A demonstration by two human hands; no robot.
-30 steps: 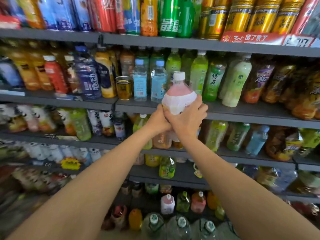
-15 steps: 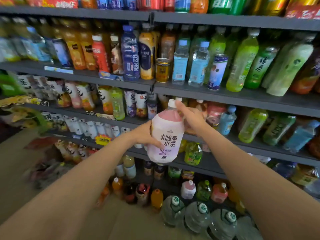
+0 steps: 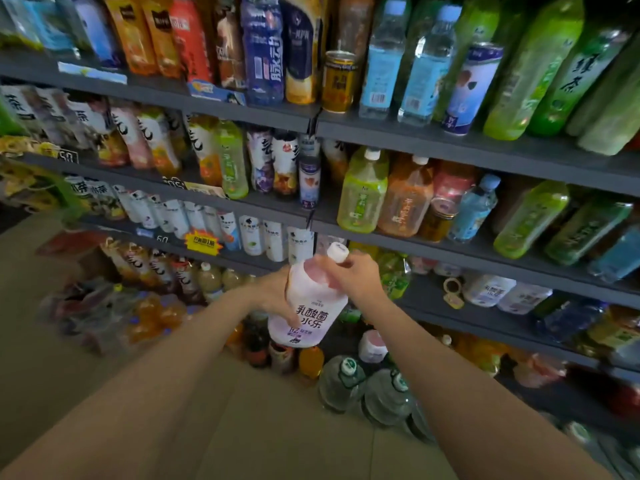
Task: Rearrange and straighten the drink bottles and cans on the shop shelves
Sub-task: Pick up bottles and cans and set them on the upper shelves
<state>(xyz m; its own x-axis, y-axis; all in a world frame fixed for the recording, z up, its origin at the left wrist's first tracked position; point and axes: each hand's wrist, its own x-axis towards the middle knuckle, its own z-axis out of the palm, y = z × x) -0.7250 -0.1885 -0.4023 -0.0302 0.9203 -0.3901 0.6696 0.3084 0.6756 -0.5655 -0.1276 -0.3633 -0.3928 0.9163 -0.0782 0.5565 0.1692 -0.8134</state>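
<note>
A big pink-and-white bottle [image 3: 313, 306] with a white cap hangs in front of the lower shelves, tilted slightly right. My left hand [image 3: 273, 296] grips its body from the left, fingers wrapped onto the label. My right hand [image 3: 356, 275] holds its shoulder and neck from the right, just under the cap. Similar pale pink bottles [image 3: 488, 289] lie on their sides on the dark shelf [image 3: 426, 303] to the right of my hands.
Grey shelves [image 3: 450, 143] above carry green tea bottles [image 3: 363, 192], water bottles [image 3: 381, 60] and a gold can [image 3: 337, 81]. Large water jugs [image 3: 341, 381] and small bottles stand on the floor below. Tan floor [image 3: 69, 341] lies to the left.
Both hands have brought the pink bottle down from the upper shelf to the level of the low shelves, and my view has dropped with it. The right hand shifted to the neck.
</note>
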